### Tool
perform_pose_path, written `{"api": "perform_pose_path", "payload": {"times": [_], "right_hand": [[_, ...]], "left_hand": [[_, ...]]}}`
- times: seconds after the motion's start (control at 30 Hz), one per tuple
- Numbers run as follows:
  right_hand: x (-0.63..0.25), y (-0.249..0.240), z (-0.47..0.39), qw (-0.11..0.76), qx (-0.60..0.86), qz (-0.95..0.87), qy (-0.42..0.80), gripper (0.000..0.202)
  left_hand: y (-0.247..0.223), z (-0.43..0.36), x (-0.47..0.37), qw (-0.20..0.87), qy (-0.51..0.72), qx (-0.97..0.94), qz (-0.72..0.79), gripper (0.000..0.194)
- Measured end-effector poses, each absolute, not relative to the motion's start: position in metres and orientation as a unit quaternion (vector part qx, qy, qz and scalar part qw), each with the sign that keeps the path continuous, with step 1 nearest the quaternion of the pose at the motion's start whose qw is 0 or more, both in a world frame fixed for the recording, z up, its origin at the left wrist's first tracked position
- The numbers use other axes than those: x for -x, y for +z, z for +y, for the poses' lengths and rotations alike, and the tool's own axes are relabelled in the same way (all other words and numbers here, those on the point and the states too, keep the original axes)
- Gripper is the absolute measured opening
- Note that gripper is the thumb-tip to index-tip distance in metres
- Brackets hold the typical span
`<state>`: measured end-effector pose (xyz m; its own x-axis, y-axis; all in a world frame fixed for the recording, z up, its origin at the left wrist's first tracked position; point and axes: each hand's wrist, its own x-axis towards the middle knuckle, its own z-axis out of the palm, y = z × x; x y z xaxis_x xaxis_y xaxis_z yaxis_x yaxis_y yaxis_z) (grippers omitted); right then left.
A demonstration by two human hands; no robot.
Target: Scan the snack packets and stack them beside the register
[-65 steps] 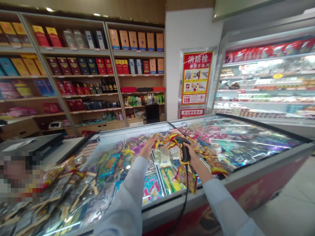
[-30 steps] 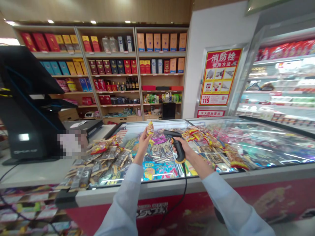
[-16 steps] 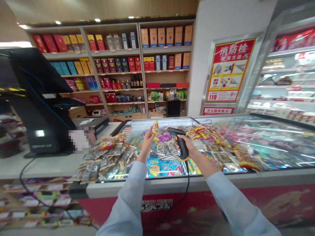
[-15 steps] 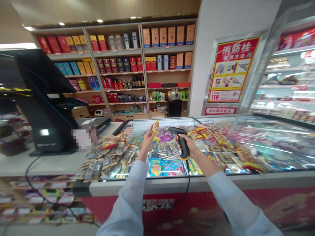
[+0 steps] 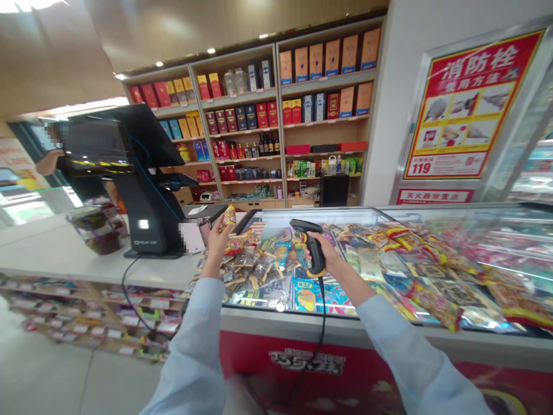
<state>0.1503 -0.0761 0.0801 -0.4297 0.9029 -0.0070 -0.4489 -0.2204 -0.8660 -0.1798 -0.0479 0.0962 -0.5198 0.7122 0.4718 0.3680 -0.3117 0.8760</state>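
Observation:
Between the fingers of my left hand (image 5: 217, 235) is a small yellow snack packet (image 5: 229, 215), held up above the left end of the freezer. My right hand (image 5: 325, 252) is wrapped round the grip of a black barcode scanner (image 5: 314, 251) with orange-yellow trim. The scanner's head points left, and its cord hangs down over the freezer front. Beneath my left hand lies a pile of clear snack packets with dark contents (image 5: 248, 266). More red and yellow snack bags (image 5: 397, 237) are spread over the glass at the right.
The glass-topped chest freezer (image 5: 276, 319) spans the front. Left of it, a black checkout terminal (image 5: 149, 207) and a stack of tubs (image 5: 97, 229) stand on a white counter (image 5: 56, 248). Another person's arm (image 5: 48, 163) shows behind the terminal. Shelves of boxed bottles (image 5: 244, 119) line the back wall.
My left hand has moved left with the packet, away from the scanner, towards the terminal. The view has turned left, bringing in the tubs and another person. My right hand still holds the scanner.

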Motion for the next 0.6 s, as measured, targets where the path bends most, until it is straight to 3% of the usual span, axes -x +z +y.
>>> {"api": "perform_pose_path", "payload": {"times": [0.33, 0.6], "right_hand": [[-0.069, 0.051, -0.066, 0.431, 0.263, -0.400, 0.765, 0.024], [-0.044, -0.008, -0.051, 0.420, 0.249, -0.348, 0.800, 0.027]], "left_hand": [[0.039, -0.064, 0.249, 0.107, 0.519, -0.480, 0.699, 0.057], [0.024, -0.065, 0.264, 0.090, 0.539, -0.494, 0.676, 0.054]]}}
